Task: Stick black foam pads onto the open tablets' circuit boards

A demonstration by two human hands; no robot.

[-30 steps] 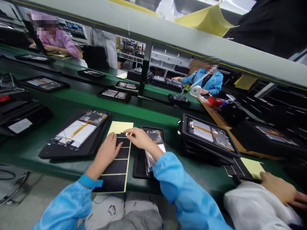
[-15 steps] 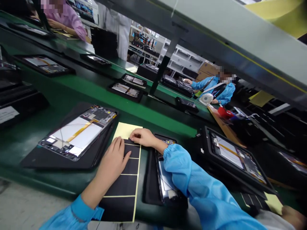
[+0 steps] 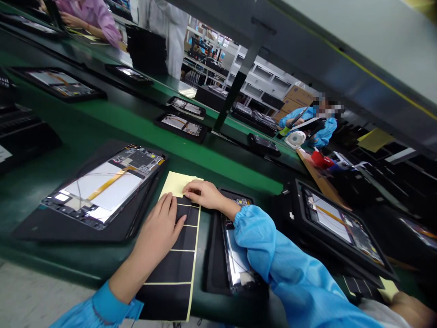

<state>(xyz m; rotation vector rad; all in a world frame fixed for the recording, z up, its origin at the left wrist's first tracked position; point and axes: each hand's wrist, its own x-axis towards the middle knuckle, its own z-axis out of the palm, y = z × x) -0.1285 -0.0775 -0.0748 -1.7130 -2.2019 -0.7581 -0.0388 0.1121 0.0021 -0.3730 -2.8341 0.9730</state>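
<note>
A sheet of black adhesive stickers (image 3: 172, 269) on pale yellow backing paper (image 3: 177, 183) lies on the green bench, its far end bare. My left hand (image 3: 159, 228) rests flat on the sheet with fingers stretched forward. At the far edge of the topmost black sticker (image 3: 191, 201), my right hand (image 3: 204, 194) has thumb and forefinger pinched together on its edge. Left of the sheet, an opened tablet (image 3: 105, 189) with an orange flex cable lies on a black tray. Another opened tablet (image 3: 235, 259) is partly covered by my right sleeve.
More opened tablets in black trays (image 3: 180, 125) sit on the belt behind. A stack with an opened tablet (image 3: 331, 218) stands at right, near another person's hand (image 3: 411, 310). A metal post (image 3: 232, 98) and overhead shelf (image 3: 324, 50) cross the view. Co-workers sit across the line.
The view has shifted slightly. My right hand stays at the sticker's far edge and my left hand stays flat on the sheet. The co-worker in blue has drawn an arm in.
</note>
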